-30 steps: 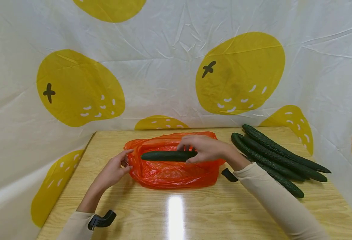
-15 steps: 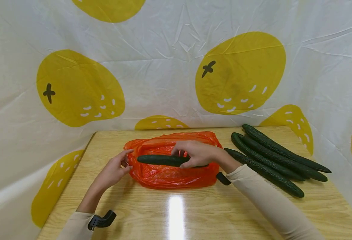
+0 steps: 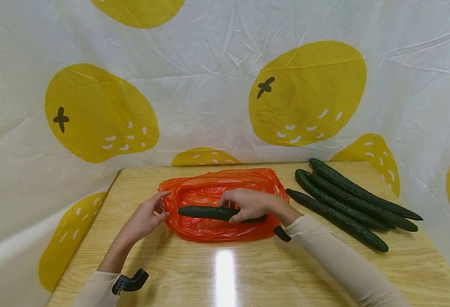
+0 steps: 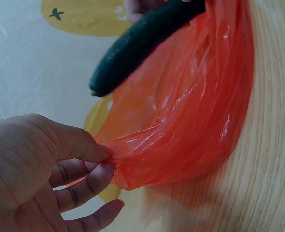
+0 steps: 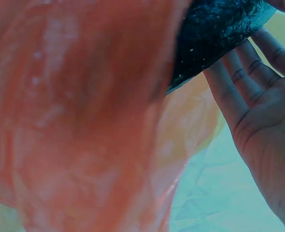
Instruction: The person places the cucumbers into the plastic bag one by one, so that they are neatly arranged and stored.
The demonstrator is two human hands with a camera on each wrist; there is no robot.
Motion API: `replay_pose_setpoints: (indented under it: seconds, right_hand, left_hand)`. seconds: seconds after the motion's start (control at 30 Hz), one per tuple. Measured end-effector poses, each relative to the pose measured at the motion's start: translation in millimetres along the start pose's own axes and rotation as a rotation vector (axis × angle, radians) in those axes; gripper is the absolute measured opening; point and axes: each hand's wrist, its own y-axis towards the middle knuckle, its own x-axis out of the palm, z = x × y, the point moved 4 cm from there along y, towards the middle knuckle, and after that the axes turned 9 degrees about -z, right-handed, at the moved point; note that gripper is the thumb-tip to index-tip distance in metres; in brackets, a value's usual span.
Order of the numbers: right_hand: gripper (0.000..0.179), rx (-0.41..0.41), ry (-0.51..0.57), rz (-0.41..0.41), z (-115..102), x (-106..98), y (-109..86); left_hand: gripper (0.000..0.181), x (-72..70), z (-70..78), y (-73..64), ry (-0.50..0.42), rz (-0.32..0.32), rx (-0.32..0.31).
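Observation:
An orange-red plastic bag [image 3: 225,232] lies spread with its mouth facing up on the table. My left hand [image 3: 147,215] pinches the bag's left rim between thumb and fingers, as the left wrist view shows up close. Over the bag's mouth, my right hand [image 3: 249,204] grips a dark green cucumber [image 3: 203,212] from above, near its right part. The cucumber lies nearly level, its free end pointing left. In the right wrist view the fingers [image 5: 234,82] run along the cucumber's side, and the bag film covers part of it.
Several more cucumbers [image 3: 344,204] lie side by side at the right of the wooden table [image 3: 182,273]. A white cloth [image 3: 205,115] printed with yellow fruit hangs behind the table and at both sides.
My right hand has brought the cucumber down and toward the near side of the bag's mouth, after a slight shift left. My left hand stays at the bag's left rim.

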Motion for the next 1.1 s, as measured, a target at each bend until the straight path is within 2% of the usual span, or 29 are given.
replay_pose_setpoints:
  seconds: [0.43, 0.77, 1.1]
  right_hand:
    - [0.041, 0.052, -0.079, -0.040, 9.6, 16.0, 13.4]
    - [0.031, 0.064, -0.113, -0.063, 14.6, 25.4, 26.5]
    - [0.032, 0.049, -0.064, -0.107, 12.4, 21.7, 17.4]
  left_hand:
    - [0.063, -0.4, -0.5, -0.5, -0.015, -0.011, 0.007]
    - [0.064, 0.2, 0.5, 1.4, 0.002, -0.008, 0.008]
    - [0.063, 0.0, 0.3, -1.5, -0.003, -0.014, 0.017]
